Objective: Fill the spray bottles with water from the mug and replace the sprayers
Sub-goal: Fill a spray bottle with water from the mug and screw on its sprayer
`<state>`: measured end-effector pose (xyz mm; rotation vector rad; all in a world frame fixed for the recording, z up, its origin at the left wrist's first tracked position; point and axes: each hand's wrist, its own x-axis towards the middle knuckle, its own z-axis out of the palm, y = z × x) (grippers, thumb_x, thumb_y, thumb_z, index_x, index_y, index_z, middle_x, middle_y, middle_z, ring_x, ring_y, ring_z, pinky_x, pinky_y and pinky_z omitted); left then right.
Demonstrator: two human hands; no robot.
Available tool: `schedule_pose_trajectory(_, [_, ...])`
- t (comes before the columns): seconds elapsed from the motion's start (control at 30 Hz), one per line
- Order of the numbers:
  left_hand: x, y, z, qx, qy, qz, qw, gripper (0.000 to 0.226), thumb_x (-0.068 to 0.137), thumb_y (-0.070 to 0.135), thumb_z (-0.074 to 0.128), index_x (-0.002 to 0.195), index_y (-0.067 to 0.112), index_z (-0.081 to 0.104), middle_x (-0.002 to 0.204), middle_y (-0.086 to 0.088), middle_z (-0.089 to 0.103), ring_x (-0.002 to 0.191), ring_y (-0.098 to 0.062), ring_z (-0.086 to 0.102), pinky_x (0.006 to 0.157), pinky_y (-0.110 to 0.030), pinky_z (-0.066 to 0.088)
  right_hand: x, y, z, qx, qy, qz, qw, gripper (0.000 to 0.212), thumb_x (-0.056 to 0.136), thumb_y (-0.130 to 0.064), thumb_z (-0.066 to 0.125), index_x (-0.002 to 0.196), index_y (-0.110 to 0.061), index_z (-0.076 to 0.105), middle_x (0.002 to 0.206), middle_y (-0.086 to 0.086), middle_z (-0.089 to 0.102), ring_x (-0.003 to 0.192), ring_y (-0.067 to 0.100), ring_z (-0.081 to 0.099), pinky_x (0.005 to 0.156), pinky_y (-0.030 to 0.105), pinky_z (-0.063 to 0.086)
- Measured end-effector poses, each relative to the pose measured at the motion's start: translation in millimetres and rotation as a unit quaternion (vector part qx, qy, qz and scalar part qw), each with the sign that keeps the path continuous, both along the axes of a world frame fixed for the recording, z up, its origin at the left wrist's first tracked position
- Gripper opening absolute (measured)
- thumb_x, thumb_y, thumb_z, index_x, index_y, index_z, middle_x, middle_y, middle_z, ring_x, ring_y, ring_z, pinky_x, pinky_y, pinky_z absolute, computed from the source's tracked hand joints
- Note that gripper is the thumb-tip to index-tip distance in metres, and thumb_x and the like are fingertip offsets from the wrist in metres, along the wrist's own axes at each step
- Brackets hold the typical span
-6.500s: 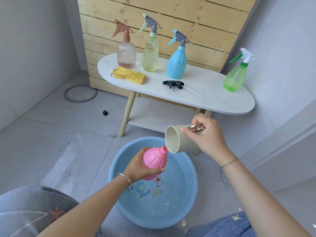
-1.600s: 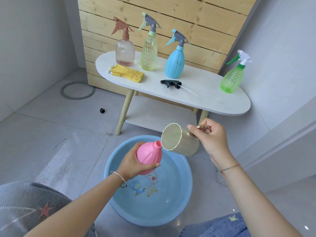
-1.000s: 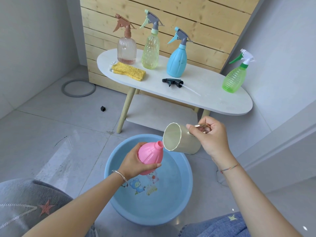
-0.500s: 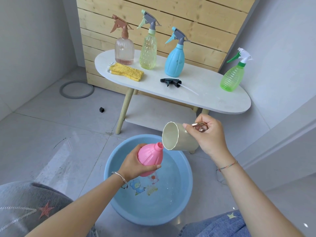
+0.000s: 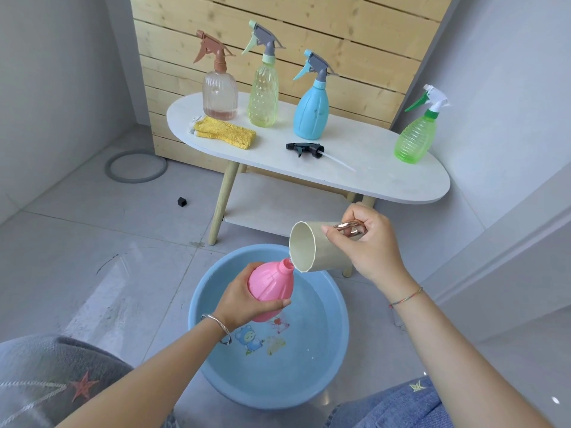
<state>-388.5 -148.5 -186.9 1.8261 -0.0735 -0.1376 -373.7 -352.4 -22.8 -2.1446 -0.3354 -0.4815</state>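
Pink bottle, uncapped, sits tilted in the left hand, whose fingers and thumb wrap its belly above the blue basin. The right hand grips the mug by its shiny handle. The mug is tipped on its side, and the lower edge of its rim meets the bottle's open neck. Behind, on the white table, a black sprayer lies loose near a yellow cloth. Four capped bottles stand upright there: clear, yellow-green, blue and, well apart to the right, green.
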Motion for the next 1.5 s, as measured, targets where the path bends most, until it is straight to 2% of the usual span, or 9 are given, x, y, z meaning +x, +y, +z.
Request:
schedule_pose_trajectory(0.17, [0,1,-1,-0.001,0.003,0.003,1.000,0.083,0.042,0.065,0.085,0.114,0.039,0.052,0.108,0.015,0.062,0.099,-0.007,0.061,0.076,-0.024,0.055,0,2,-1,-0.022,-0.016,0.008,1.000,0.036,0.072,-0.023,0.072,0.059,-0.009,0.041,0.062,-0.003,0.039,0.059,0.008,0.036,0.055,0.021,0.026])
schedule_pose_trajectory(0.4, [-1,1,0,-0.001,0.007,0.005,1.000,0.083,0.041,0.065,0.084,0.112,0.038,0.052,0.107,0.014,0.063,0.097,-0.007,0.061,0.072,-0.020,0.053,2,7,0,-0.047,-0.038,0.022,0.998,0.035,0.072,-0.020,0.071,0.059,-0.013,0.040,0.062,-0.004,0.039,0.064,0.010,0.037,0.058,0.025,0.027])
schedule_pose_trajectory(0.6, [-1,1,0,0.003,0.014,0.009,1.000,0.087,0.040,0.067,0.083,0.115,0.037,0.051,0.108,0.015,0.061,0.098,-0.006,0.060,0.071,-0.020,0.052,2,8,0,-0.069,-0.053,0.038,0.995,0.035,0.073,-0.020,0.073,0.060,-0.012,0.041,0.062,0.002,0.042,0.067,0.021,0.040,0.060,0.034,0.033])
schedule_pose_trajectory(0.83, [-1,1,0,-0.009,0.023,0.018,1.000,0.086,0.040,0.067,0.083,0.115,0.039,0.051,0.109,0.015,0.061,0.098,-0.007,0.060,0.072,-0.022,0.053,1,14,3,-0.118,-0.083,0.060,0.988,0.036,0.073,-0.019,0.073,0.063,-0.019,0.039,0.062,-0.007,0.036,0.065,0.015,0.033,0.060,0.017,0.026])
schedule_pose_trajectory(1.1, [-1,1,-1,-0.005,0.026,0.020,0.999,0.091,0.039,0.069,0.082,0.118,0.036,0.051,0.110,0.012,0.062,0.099,-0.011,0.061,0.074,-0.024,0.055,2,19,2,-0.157,-0.107,0.080,0.979,0.041,0.074,-0.019,0.075,0.064,-0.022,0.035,0.063,-0.015,0.031,0.065,0.008,0.027,0.061,0.022,0.025])
schedule_pose_trajectory(1.27, [-1,1,0,-0.005,0.028,0.022,0.999,0.091,0.038,0.070,0.081,0.118,0.036,0.051,0.110,0.013,0.061,0.098,-0.009,0.061,0.072,-0.020,0.052,3,22,1,-0.164,-0.113,0.088,0.976,0.040,0.074,-0.020,0.074,0.064,-0.021,0.036,0.063,-0.012,0.032,0.067,0.009,0.027,0.064,0.018,0.025])
schedule_pose_trajectory(1.5, [-2,2,1,-0.010,0.031,0.025,0.999,0.091,0.039,0.069,0.082,0.118,0.037,0.051,0.110,0.014,0.061,0.099,-0.010,0.061,0.073,-0.021,0.053,4,21,-1,-0.130,-0.102,0.067,0.984,0.038,0.075,-0.019,0.073,0.062,-0.019,0.038,0.062,-0.010,0.035,0.065,0.006,0.032,0.062,0.017,0.026])
